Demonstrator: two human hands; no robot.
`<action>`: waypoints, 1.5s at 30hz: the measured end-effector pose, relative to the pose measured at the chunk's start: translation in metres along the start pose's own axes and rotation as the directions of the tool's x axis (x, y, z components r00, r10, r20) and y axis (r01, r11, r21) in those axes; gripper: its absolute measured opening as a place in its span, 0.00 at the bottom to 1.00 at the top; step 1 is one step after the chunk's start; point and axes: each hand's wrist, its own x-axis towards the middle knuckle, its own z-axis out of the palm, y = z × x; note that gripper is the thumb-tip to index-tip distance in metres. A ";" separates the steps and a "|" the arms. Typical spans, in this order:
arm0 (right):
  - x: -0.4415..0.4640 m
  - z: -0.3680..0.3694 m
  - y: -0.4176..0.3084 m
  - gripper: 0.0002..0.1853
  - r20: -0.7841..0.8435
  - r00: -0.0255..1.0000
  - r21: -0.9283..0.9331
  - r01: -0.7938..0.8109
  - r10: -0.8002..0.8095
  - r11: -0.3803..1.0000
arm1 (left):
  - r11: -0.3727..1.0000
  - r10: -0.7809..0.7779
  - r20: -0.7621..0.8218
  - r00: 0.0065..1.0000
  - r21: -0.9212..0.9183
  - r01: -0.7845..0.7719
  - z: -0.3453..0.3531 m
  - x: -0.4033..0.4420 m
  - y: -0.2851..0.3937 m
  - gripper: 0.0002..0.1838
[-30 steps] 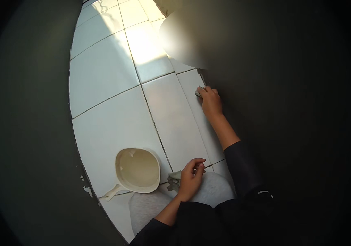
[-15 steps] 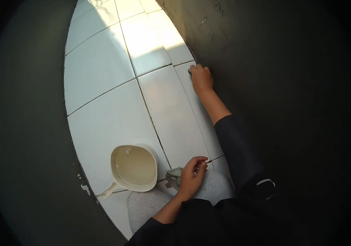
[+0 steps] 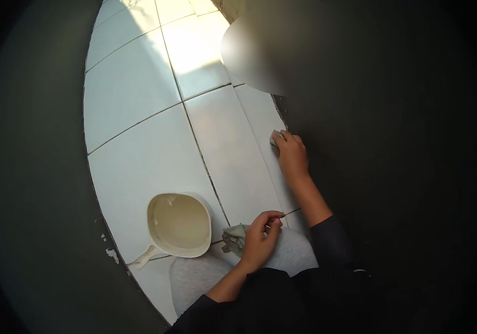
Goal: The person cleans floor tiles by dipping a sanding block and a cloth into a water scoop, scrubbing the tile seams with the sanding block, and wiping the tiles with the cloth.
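My right hand [image 3: 294, 156] is closed on a small folded grey-green cloth [image 3: 275, 138]. It presses the cloth against the white floor tiles, close to the base of the dark wall on the right. My left hand [image 3: 262, 236] rests over my knee with its fingers loosely curled and the thumb near them; I see nothing between them. Beside the left wrist, a crumpled grey-green cloth [image 3: 235, 238] lies on the floor. To the left of that cloth stands a cream dipper [image 3: 152, 231] with a short handle, containing cloudy liquid.
Dark walls [image 3: 32, 167] border the narrow strip of white tiles [image 3: 138, 161] on both sides. Sunlight falls on the far tiles. White flakes [image 3: 112, 255] show along the left wall's lower edge. My grey-clad knees [image 3: 199, 278] are behind the dipper. A blurred patch covers part of the upper right.
My right hand has drawn back toward me along the right wall's base, still holding the cloth. My left hand and the dipper keep nearly the same places.
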 end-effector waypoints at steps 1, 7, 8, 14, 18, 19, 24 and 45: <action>0.019 0.006 -0.001 0.14 -0.011 1.000 -0.001 0.002 -0.002 1.000 | 0.999 0.035 -0.007 0.999 0.013 -0.035 0.000 0.002 -0.002 0.10; 0.123 0.042 -0.010 0.10 -0.029 0.999 -0.081 0.021 -0.023 0.997 | 1.000 0.011 -0.045 0.999 -0.018 -0.012 -0.002 0.006 -0.004 0.10; 0.127 0.041 -0.012 0.10 0.032 0.999 -0.122 0.005 -0.001 0.993 | 1.000 0.015 -0.050 0.999 -0.016 -0.015 -0.003 0.007 -0.005 0.10; 0.042 0.011 -0.007 0.08 0.053 0.999 -0.250 0.001 0.012 0.968 | 1.000 0.014 -0.069 0.998 0.003 -0.014 -0.005 0.008 -0.004 0.10; -0.031 -0.008 0.000 0.14 0.028 1.000 -0.223 0.018 -0.012 0.975 | 0.999 -0.033 -0.004 0.999 -0.013 0.033 -0.003 0.001 0.010 0.11; -0.037 -0.010 0.002 0.15 0.029 0.999 -0.189 0.023 -0.017 0.982 | 0.999 -0.039 0.007 0.999 -0.010 0.039 -0.003 0.000 0.010 0.11; 0.038 0.020 0.002 0.16 -0.063 0.997 -0.050 0.039 -0.042 0.998 | 1.000 0.000 0.011 1.000 -0.003 0.000 0.000 0.000 0.001 0.10; -0.012 0.001 0.005 0.18 0.005 0.999 -0.145 0.034 -0.034 0.989 | 0.999 -0.022 0.016 1.000 -0.026 0.023 -0.003 0.000 0.010 0.11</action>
